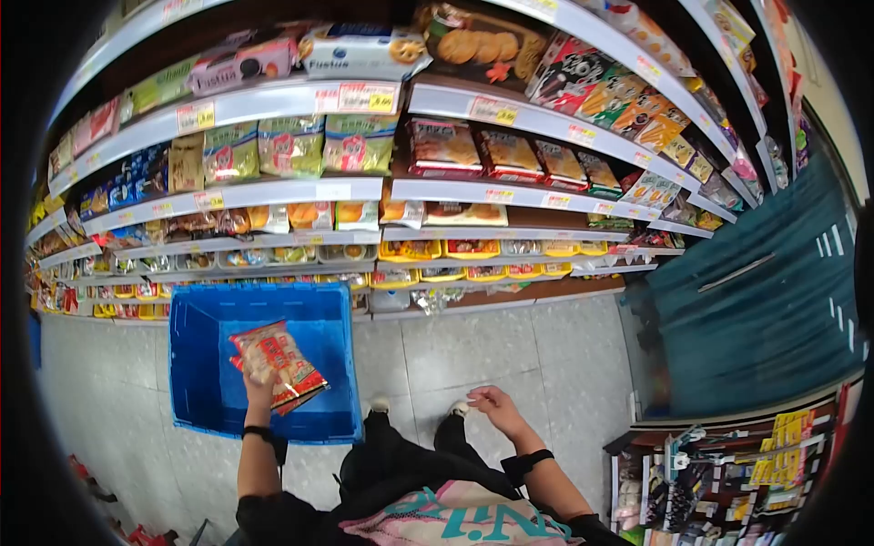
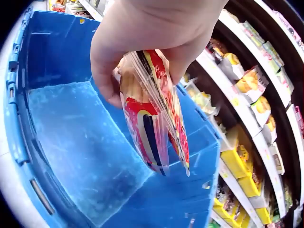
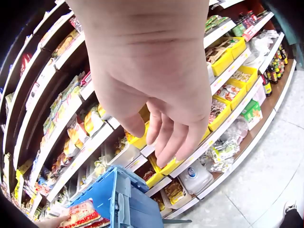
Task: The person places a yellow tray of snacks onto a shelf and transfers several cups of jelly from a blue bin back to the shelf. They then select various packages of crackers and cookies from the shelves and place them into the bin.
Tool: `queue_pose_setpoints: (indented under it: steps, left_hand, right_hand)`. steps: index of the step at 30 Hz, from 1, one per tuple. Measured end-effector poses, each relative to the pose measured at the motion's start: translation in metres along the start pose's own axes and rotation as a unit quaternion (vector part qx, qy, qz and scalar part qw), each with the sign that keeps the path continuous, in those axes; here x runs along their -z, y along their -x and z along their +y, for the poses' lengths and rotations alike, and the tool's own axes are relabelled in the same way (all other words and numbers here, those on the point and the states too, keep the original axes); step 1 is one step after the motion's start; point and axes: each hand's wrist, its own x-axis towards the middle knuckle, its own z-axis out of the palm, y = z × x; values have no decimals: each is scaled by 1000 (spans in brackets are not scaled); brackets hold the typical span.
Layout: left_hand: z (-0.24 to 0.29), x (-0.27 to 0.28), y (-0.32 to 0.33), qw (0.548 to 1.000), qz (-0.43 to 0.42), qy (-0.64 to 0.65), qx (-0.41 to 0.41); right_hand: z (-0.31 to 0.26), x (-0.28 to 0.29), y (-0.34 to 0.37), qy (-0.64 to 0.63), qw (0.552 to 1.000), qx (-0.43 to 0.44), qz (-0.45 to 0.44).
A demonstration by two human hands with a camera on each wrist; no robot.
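Two red snack packets [image 1: 280,359] are pinched together in the left hand [image 1: 259,391], over the inside of a blue crate [image 1: 200,400]. In the left wrist view the left hand [image 2: 152,33] grips the packets [image 2: 156,109] by their upper edge, thumb on one side and fingers on the other, with the blue crate [image 2: 90,147] below. The right hand [image 1: 496,409] hangs to the right of the crate with nothing in it. Its fingers are loosely bent in the right wrist view, where the right hand [image 3: 152,90] appears in front of the shelves.
Store shelves [image 1: 300,191] with packaged snacks and yellow bins [image 2: 237,166] stand beyond the crate. Grey floor tiles [image 1: 510,355] and the person's shoes lie right of the crate. A teal curtain-like surface [image 1: 756,291] and a rack of goods [image 1: 728,482] are at the right.
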Motion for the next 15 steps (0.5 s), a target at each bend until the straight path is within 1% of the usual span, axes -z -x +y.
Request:
queue_pose_setpoints:
  steps: [1, 2, 3, 5, 6, 8, 9, 11, 12, 13, 15]
  left_hand:
    - [-5, -2, -6, 999, -22, -33, 29]
    - [-26, -7, -19, 998, -49, -27, 22]
    - [-44, -10, -33, 995, -78, -57, 23]
    - [-14, -25, -29, 966, -127, -209, 81]
    - [3, -34, -26, 965, -133, -210, 82]
    - [26, -52, -20, 916, -164, -343, 130]
    - [32, -61, -19, 914, -171, -344, 132]
    - [35, -74, -20, 883, -184, -401, 163]
    - [26, -77, -23, 886, -192, -397, 142]
    - [13, -78, -25, 883, -199, -399, 144]
    - [-17, -76, -33, 926, -229, -284, 100]
  right_hand:
    - [-1, 0, 7, 10, 1000, 0, 16]
    - [1, 2, 13, 12, 1000, -7, 27]
    - [1, 2, 19, 11, 999, -14, 28]
    - [-6, 0, 33, -16, 995, -44, 90]
    - [-11, -2, 38, -29, 991, -51, 119]
    - [-3, 1, 48, -15, 989, -65, 128]
    - [-1, 2, 52, -2, 988, -75, 132]
    - [2, 5, 61, 6, 986, -86, 142]
    - [2, 4, 66, 14, 985, -94, 146]
    - [2, 4, 70, 14, 983, -100, 151]
    - [3, 3, 75, 18, 982, -107, 157]
